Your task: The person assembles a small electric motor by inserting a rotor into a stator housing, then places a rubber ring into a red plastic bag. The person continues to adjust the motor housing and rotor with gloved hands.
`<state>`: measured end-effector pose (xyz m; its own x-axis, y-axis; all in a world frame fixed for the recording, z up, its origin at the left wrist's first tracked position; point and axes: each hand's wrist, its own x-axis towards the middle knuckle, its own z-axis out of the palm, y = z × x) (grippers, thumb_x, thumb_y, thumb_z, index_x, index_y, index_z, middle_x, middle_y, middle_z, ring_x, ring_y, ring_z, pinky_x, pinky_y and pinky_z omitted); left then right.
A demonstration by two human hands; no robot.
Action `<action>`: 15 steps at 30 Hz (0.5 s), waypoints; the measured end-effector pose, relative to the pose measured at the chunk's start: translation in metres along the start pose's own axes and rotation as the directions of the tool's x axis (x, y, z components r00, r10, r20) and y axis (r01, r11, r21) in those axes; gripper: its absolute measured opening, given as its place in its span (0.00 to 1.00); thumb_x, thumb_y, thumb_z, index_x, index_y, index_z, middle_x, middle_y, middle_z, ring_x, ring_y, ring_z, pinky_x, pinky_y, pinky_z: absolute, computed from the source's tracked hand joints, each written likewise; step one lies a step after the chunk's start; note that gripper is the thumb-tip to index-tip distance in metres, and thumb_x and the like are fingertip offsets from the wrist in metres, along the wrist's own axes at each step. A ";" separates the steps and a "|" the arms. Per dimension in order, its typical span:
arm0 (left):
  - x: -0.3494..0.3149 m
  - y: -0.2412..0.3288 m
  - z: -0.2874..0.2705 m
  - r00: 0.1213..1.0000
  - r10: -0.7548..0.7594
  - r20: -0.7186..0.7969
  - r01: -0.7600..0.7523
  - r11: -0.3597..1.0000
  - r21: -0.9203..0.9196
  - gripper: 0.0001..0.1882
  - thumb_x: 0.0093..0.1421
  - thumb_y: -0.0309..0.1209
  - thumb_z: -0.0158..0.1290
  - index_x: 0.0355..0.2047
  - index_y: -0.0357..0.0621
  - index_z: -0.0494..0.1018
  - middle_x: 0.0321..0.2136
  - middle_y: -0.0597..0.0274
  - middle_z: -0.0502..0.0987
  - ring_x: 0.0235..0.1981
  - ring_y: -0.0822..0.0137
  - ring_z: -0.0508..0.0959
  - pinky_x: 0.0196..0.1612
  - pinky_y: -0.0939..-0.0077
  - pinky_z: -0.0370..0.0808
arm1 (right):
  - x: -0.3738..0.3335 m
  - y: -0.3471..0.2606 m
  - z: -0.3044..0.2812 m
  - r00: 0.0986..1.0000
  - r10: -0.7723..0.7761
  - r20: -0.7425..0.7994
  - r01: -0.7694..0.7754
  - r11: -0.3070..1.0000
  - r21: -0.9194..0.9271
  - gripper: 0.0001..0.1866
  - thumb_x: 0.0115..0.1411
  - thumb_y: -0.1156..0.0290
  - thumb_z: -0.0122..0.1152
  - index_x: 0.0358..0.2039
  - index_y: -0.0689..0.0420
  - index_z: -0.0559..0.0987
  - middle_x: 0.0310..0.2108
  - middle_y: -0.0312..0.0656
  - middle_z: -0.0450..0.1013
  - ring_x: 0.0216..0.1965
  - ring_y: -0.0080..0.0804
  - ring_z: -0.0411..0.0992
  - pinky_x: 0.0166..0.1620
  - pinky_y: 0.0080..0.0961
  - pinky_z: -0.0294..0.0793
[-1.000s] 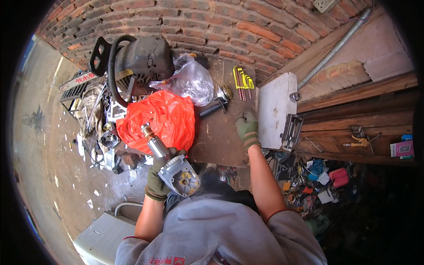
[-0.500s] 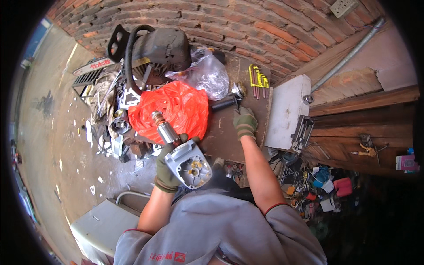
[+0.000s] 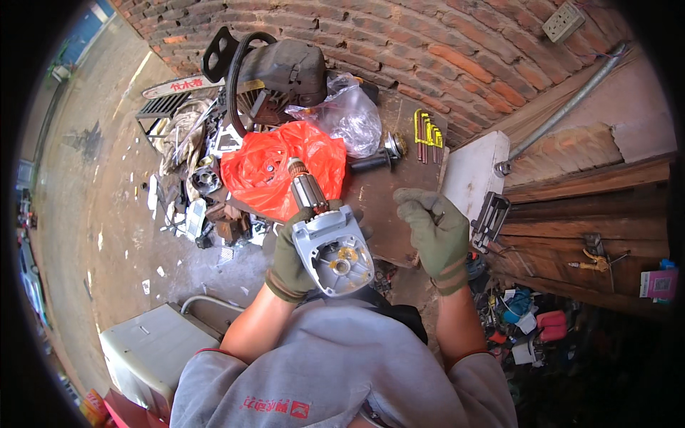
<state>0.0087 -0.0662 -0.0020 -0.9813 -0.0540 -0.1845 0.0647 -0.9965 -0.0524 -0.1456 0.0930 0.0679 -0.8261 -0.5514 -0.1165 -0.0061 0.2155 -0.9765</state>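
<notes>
**Left hand (image 3: 287,258) grips grey motor housing (image 3: 330,232), right hand (image 3: 439,239) curls beside it**

At lower centre, I have the left hand wrapped around the housing, its open face toward me, yellowish smears inside. The metal armature (image 3: 308,192) juts from its far side, overlapping the red plastic bag (image 3: 257,160) in my view. Right of centre, the right hand's gloved fingers are bent inward; I cannot tell whether they pinch anything. Below, the grey shirt (image 3: 321,371) carries red lettering and a small red emblem. Above the red bag sits a clear bag (image 3: 360,128); to its right, hex keys in a yellow holder (image 3: 428,132). Upper left, a pale saw bar (image 3: 168,89) shows bold red characters. At the right edge, a magenta card (image 3: 658,285) bears a square code.
</notes>
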 end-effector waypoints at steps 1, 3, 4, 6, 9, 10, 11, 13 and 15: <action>0.001 -0.004 0.001 1.000 -0.005 -0.003 0.005 1.000 0.014 0.27 0.64 0.48 0.53 0.58 0.45 0.75 0.57 0.49 0.77 0.59 0.42 0.75 0.63 0.42 0.71 | -0.004 -0.006 -0.004 0.999 -0.031 0.038 0.031 0.999 -0.019 0.09 0.67 0.75 0.61 0.45 0.63 0.83 0.34 0.35 0.81 0.34 0.18 0.75 0.38 0.18 0.75; 0.000 -0.012 0.006 1.000 -0.010 -0.010 0.010 0.999 0.041 0.27 0.64 0.48 0.54 0.58 0.46 0.74 0.58 0.50 0.76 0.60 0.42 0.75 0.63 0.42 0.71 | -0.011 -0.015 -0.009 0.989 -0.088 0.121 0.095 0.994 -0.053 0.10 0.66 0.78 0.59 0.46 0.64 0.83 0.36 0.37 0.82 0.36 0.19 0.77 0.41 0.18 0.77; -0.001 -0.014 0.009 1.000 -0.028 -0.013 0.029 0.999 0.033 0.27 0.64 0.46 0.54 0.58 0.47 0.74 0.58 0.50 0.76 0.60 0.44 0.75 0.63 0.43 0.71 | -0.015 -0.023 -0.012 0.985 -0.031 0.170 0.043 0.997 -0.067 0.10 0.65 0.78 0.59 0.46 0.64 0.83 0.37 0.38 0.82 0.37 0.20 0.77 0.42 0.19 0.78; -0.004 -0.018 0.002 1.000 -0.013 -0.010 0.013 0.999 0.040 0.26 0.64 0.45 0.54 0.58 0.45 0.74 0.58 0.49 0.76 0.60 0.46 0.75 0.64 0.44 0.71 | -0.023 -0.037 -0.016 0.960 0.085 0.266 -0.060 0.993 -0.103 0.10 0.64 0.79 0.60 0.46 0.65 0.82 0.38 0.41 0.82 0.39 0.21 0.79 0.43 0.20 0.79; -0.002 -0.025 0.001 1.000 -0.011 -0.004 0.011 0.998 0.058 0.25 0.65 0.42 0.55 0.57 0.41 0.73 0.55 0.50 0.78 0.57 0.52 0.77 0.63 0.50 0.71 | -0.030 -0.032 -0.020 0.934 -0.091 0.345 0.126 0.989 -0.079 0.11 0.62 0.80 0.62 0.44 0.65 0.83 0.37 0.42 0.82 0.37 0.23 0.79 0.41 0.21 0.79; 0.000 -0.029 -0.001 1.000 -0.009 0.012 0.008 0.999 0.052 0.24 0.65 0.41 0.55 0.57 0.41 0.73 0.54 0.51 0.78 0.56 0.53 0.78 0.63 0.51 0.72 | -0.030 -0.036 -0.019 0.923 -0.198 0.331 0.264 0.950 -0.167 0.10 0.59 0.80 0.63 0.42 0.65 0.84 0.34 0.44 0.81 0.34 0.25 0.79 0.38 0.23 0.78; 0.001 -0.032 -0.001 1.000 -0.006 0.028 0.004 0.999 0.046 0.24 0.65 0.40 0.56 0.57 0.40 0.73 0.54 0.51 0.79 0.55 0.54 0.78 0.63 0.53 0.72 | -0.029 -0.035 -0.020 0.908 -0.234 0.348 0.319 0.923 -0.213 0.10 0.58 0.80 0.63 0.41 0.64 0.84 0.33 0.45 0.81 0.33 0.27 0.79 0.37 0.24 0.78; -0.002 -0.036 0.006 0.999 0.028 -0.030 -0.025 0.996 0.086 0.23 0.65 0.38 0.56 0.55 0.39 0.73 0.51 0.52 0.80 0.53 0.57 0.79 0.61 0.56 0.73 | -0.027 -0.033 -0.021 0.871 -0.303 0.388 0.429 0.854 -0.295 0.11 0.57 0.80 0.63 0.41 0.64 0.84 0.32 0.47 0.80 0.30 0.31 0.79 0.35 0.26 0.77; -0.002 -0.040 0.007 0.995 0.067 -0.076 -0.055 0.987 0.148 0.22 0.65 0.38 0.56 0.55 0.38 0.73 0.50 0.51 0.80 0.53 0.57 0.79 0.60 0.57 0.74 | -0.027 -0.034 -0.024 0.846 -0.309 0.435 0.472 0.813 -0.341 0.11 0.56 0.81 0.63 0.40 0.63 0.84 0.31 0.48 0.79 0.29 0.35 0.78 0.35 0.29 0.77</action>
<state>0.0068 -0.0269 0.0074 -0.9583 -0.1155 -0.2612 0.0911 -0.9904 0.1039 -0.1371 0.1199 0.1085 -0.4519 -0.8834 0.1241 -0.5872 0.1899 -0.7868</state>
